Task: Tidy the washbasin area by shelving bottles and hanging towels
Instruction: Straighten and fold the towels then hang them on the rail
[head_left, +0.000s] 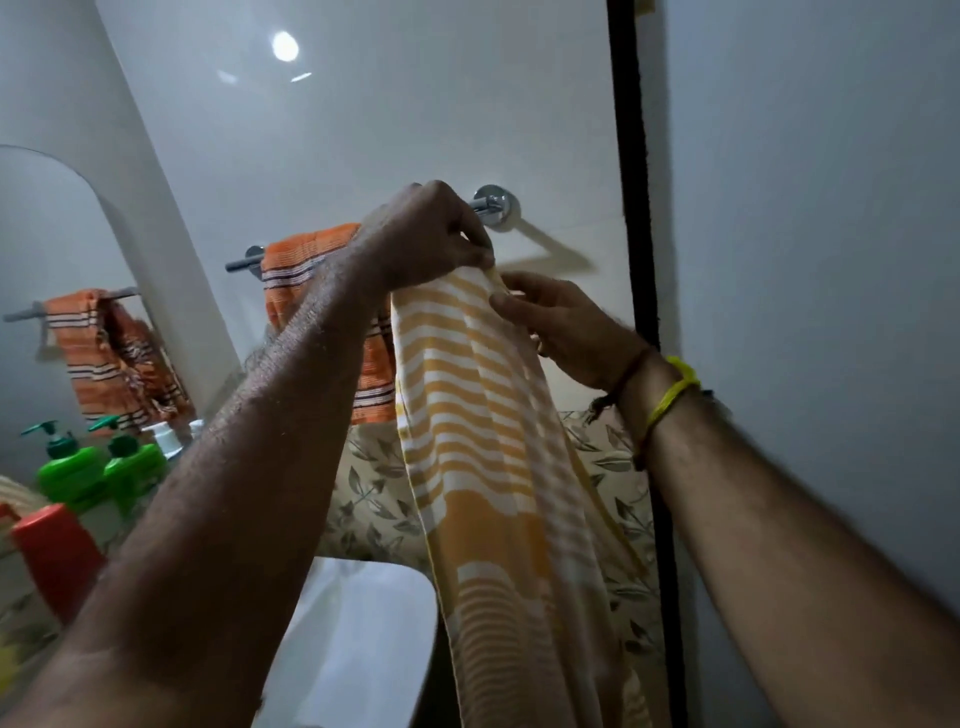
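Home bathroom: wall-mounted chrome towel rail (491, 205), arched mirror (57, 291), white washbasin (358, 634), green pump soap bottle (132, 465), leaf-pattern wall tiles (374, 493).

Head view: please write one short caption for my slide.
Both hands, left hand and right hand, hold a yellow striped towel at the towel rail.

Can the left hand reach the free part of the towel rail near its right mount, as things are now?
Probably yes. The left hand already holds the yellow striped towel up beside the towel rail, and nothing covers that end; the orange towel hangs further left.
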